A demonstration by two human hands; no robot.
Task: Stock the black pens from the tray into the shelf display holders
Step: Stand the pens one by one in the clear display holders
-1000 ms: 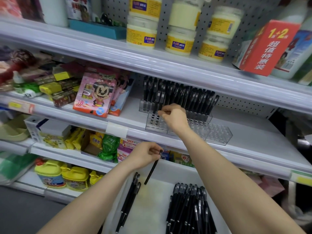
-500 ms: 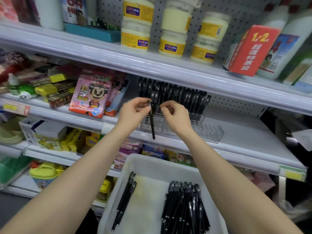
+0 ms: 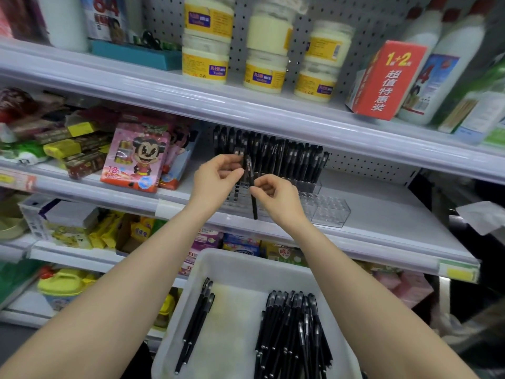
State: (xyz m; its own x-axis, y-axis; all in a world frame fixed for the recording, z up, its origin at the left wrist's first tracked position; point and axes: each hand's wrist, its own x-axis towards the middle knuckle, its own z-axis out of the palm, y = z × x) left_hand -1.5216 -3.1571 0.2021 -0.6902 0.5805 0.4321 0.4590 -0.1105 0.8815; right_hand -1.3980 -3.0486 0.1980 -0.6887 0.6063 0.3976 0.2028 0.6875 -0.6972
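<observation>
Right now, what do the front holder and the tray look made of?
Holder: clear hard plastic, likely acrylic; the shelf shows through its glossy walls. Tray: white plastic, matte, slightly translucent, with a rounded moulded rim.

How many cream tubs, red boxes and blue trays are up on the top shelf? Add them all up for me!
Cream tubs: 6
Red box: 1
Blue tray: 1
Total: 8
</observation>
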